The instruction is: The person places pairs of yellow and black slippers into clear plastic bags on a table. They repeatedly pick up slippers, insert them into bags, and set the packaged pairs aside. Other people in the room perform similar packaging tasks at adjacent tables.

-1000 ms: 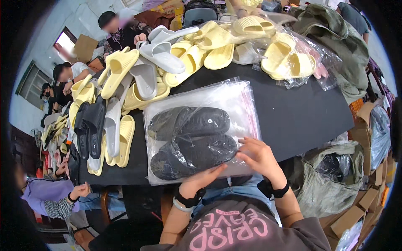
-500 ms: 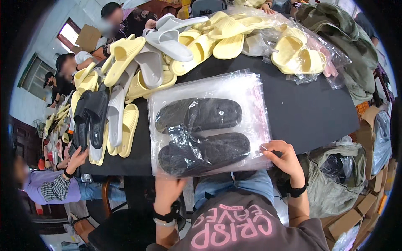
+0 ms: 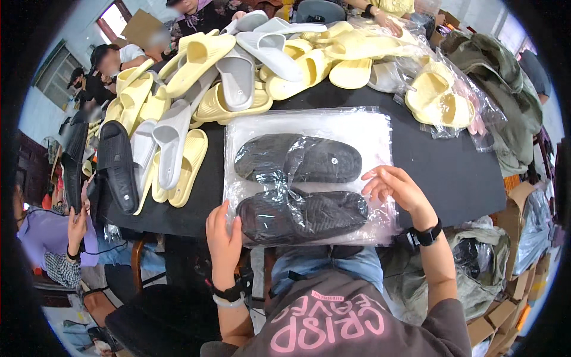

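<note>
A pair of black slide slippers (image 3: 300, 157) lies side by side in a clear plastic bag (image 3: 380, 134) on the dark table in front of me. The bag seems to rest on a stack of similar clear bags. My left hand (image 3: 223, 238) is upright beside the bag's near left corner, thumb apart from the fingers, holding nothing. Over the bag's right part, my right hand (image 3: 395, 189) hovers with its fingers loosely spread, close to the heel of the nearer slipper. Whether its fingertips touch the plastic I cannot tell.
Yellow and grey slippers (image 3: 238, 83) are heaped along the table's far left side. Bagged yellow slippers (image 3: 439, 98) lie at the far right. A co-worker's hand (image 3: 75, 229) at the left holds a black slipper (image 3: 74, 166); another black slipper (image 3: 119, 169) rests nearby. Sacks (image 3: 476, 262) and cartons stand right.
My right hand has left the bag's right edge and moved over the bag. My left hand has come from the near edge to the left corner. The co-worker has picked up one black slipper.
</note>
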Motion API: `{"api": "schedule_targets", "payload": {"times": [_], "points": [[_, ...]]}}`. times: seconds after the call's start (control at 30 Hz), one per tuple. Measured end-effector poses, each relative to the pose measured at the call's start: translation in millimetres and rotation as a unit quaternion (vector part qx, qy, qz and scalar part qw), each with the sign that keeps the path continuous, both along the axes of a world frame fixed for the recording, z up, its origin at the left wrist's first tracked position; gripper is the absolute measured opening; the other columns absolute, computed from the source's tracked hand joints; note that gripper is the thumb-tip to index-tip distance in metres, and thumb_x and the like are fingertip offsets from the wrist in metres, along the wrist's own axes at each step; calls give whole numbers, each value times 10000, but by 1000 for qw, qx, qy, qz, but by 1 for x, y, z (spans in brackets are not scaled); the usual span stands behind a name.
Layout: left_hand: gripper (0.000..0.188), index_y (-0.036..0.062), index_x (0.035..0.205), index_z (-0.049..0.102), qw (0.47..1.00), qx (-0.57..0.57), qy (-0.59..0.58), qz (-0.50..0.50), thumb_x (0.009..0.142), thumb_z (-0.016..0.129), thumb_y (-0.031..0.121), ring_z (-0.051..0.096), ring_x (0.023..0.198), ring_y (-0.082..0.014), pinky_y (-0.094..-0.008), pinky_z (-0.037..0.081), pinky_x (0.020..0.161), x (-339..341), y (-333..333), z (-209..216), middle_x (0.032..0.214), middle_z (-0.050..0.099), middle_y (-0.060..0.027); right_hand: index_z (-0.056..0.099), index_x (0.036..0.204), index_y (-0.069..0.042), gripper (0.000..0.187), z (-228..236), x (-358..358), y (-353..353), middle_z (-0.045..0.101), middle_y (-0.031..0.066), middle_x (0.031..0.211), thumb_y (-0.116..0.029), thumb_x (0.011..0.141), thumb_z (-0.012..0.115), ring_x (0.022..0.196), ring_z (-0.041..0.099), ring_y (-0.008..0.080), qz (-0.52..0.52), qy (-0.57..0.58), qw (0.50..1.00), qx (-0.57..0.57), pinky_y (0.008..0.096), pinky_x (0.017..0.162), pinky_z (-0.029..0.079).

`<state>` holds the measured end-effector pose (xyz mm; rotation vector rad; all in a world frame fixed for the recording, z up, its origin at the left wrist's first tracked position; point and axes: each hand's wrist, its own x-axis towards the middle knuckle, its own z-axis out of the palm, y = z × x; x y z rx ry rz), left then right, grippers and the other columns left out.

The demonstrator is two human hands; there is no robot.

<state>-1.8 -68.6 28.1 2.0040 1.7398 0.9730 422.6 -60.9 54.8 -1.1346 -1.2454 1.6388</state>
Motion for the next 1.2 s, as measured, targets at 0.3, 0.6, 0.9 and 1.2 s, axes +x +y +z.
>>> {"api": "schedule_targets", "payload": {"times": [0.3, 0.6, 0.9, 1.2], "points": [[402, 22, 1319, 558, 999, -33, 30, -5, 935, 598, 135, 565, 973, -298, -420, 427, 893, -1, 9, -14, 1014, 603, -126, 659, 1191, 50, 471, 7, -26, 14, 560, 249, 1342, -343, 1036, 450, 1238, 551, 336, 5, 151, 977, 152, 418, 1060, 408], [394, -16, 1297, 569, 990, -83, -112, -1, 906, 605, 20, 508, 598, -207, -356, 432, 606, -14, -3, -14, 681, 544, -99, 662, 1147, 82, 418, -39, -10, 19, 531, 310, 1343, -199, 889, 491, 1261, 526, 389, 108, 284, 952, 41, 474, 1090, 390], [397, -2, 1293, 575, 990, -55, -129, -8, 897, 574, -30, 520, 674, -209, -345, 440, 650, -19, -1, -31, 750, 547, -103, 743, 1082, -67, 219, 2, -76, 57, 383, 173, 1527, -119, 872, 707, 1392, 380, 365, 261, -283, 809, 444, 459, 1123, 348], [360, 10, 1276, 591, 986, -53, -158, -10, 918, 560, -20, 521, 694, -173, -308, 436, 660, -14, 3, -20, 785, 554, -86, 630, 1274, -142, 351, -18, -117, 66, 490, 106, 1435, -227, 936, 589, 1285, 483, 312, 235, -446, 724, 471, 448, 1051, 393]]}}
